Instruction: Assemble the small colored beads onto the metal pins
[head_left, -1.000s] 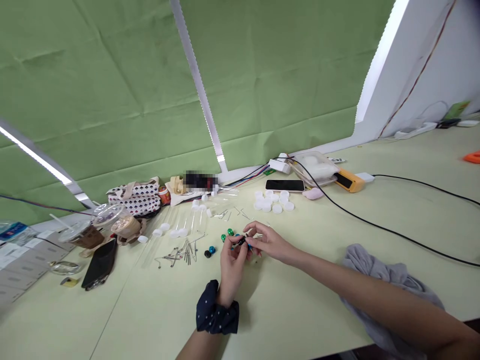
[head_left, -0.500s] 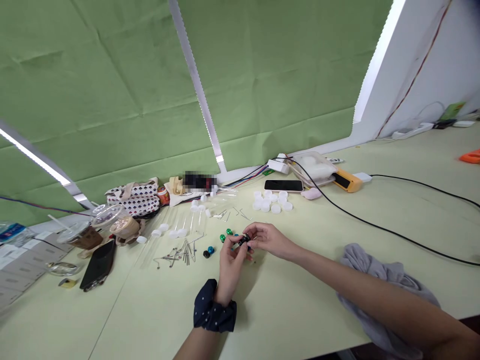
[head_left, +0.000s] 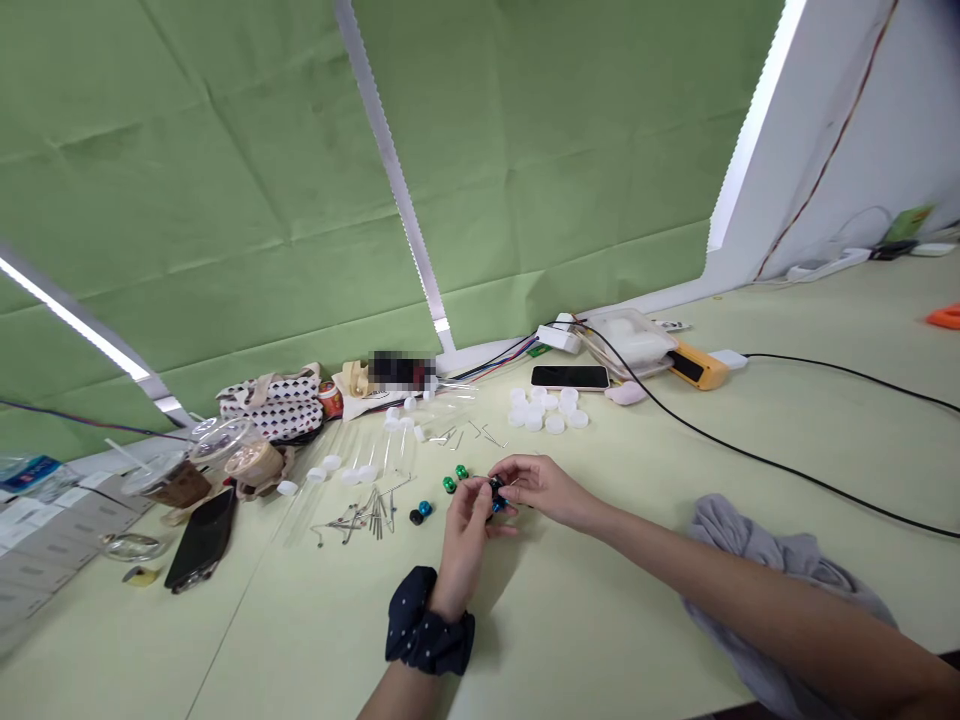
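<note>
My left hand (head_left: 465, 525) and my right hand (head_left: 544, 488) meet over the pale green table (head_left: 600, 600), fingertips pinched together on a small black bead piece (head_left: 496, 489) with a blue bead just under it. A dark dotted scrunchie (head_left: 429, 632) sits on my left wrist. Just left of my hands lie two green beads (head_left: 454, 478), then a black and a blue bead (head_left: 419, 513). A scatter of metal pins (head_left: 364, 512) lies further left. What exactly the fingers grip beyond the small beads is too small to tell.
White caps (head_left: 546, 408) and clear tubes (head_left: 390, 445) lie behind my hands. A phone (head_left: 570, 376), clear box (head_left: 630, 338) and black cable (head_left: 787, 470) are at the back right. A grey cloth (head_left: 772, 570) lies under my right forearm. Drink cups (head_left: 217, 460) and a dark phone (head_left: 201, 538) stand at left.
My hands stay together on the small piece, the fingers shifting slightly as they work it. The view has drifted a little; nothing else on the table has moved.
</note>
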